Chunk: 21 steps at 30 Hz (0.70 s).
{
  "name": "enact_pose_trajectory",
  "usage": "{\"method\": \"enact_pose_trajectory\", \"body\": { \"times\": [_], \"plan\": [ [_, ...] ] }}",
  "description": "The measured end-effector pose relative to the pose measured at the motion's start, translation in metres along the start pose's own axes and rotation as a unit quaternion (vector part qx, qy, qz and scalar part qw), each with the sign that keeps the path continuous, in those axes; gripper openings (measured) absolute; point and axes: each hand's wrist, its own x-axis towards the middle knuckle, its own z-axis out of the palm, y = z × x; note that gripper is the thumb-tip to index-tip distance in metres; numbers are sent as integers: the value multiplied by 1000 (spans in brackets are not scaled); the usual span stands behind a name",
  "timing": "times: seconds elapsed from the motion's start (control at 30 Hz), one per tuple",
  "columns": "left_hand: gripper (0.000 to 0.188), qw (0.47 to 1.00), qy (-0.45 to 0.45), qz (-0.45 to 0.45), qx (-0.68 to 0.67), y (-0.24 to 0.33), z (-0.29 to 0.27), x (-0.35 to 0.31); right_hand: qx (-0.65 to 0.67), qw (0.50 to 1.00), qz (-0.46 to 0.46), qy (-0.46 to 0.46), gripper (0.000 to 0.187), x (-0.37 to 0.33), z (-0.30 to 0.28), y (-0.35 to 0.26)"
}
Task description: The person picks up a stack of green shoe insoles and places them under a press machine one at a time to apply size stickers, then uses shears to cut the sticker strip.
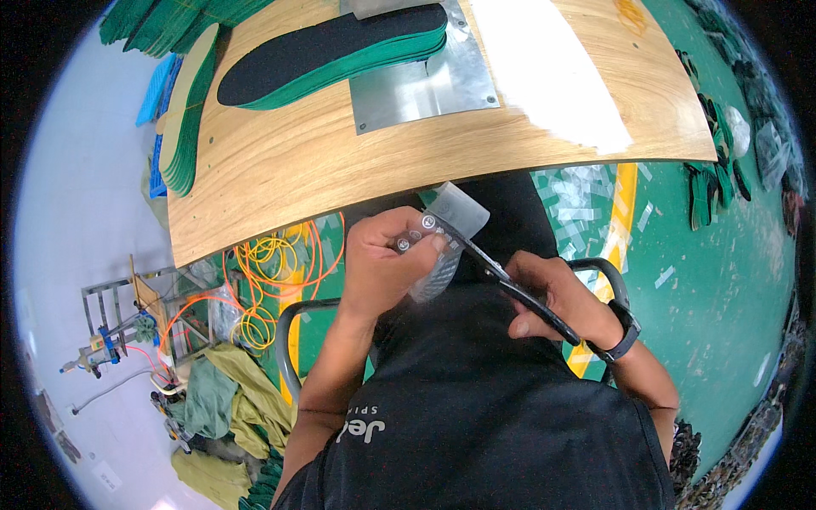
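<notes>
Your left grip (387,257) pinches clear film (439,274) and your right grip (557,293) pinches the dark sole (540,308) at four o'clock, seemingly part done, while the sole pile (327,53) at eleven o'clock sits untouched

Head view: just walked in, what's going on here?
A person in a black top holds a thin dark piece, seen nearly edge-on, over their lap. The right hand grips its near part; the left hand pinches clear plastic at its far end. On the wooden table, a black-topped green stack of insoles lies partly over a metal plate.
</notes>
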Motion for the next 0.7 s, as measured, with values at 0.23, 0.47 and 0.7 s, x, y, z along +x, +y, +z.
{"method": "enact_pose_trajectory", "body": {
  "times": [0.23,0.47,0.7],
  "plan": [
    [9,999,-10,-51,-5,-5,-13,-6,-166,952,-138,216,48,-31,-33,1],
    [18,969,108,209,77,4,-13,-7,-528,754,37,390,32,-6,-204,-31],
    [19,908,229,296,188,25,3,-13,-469,760,-250,375,32,33,-146,-60]
  ]
}}
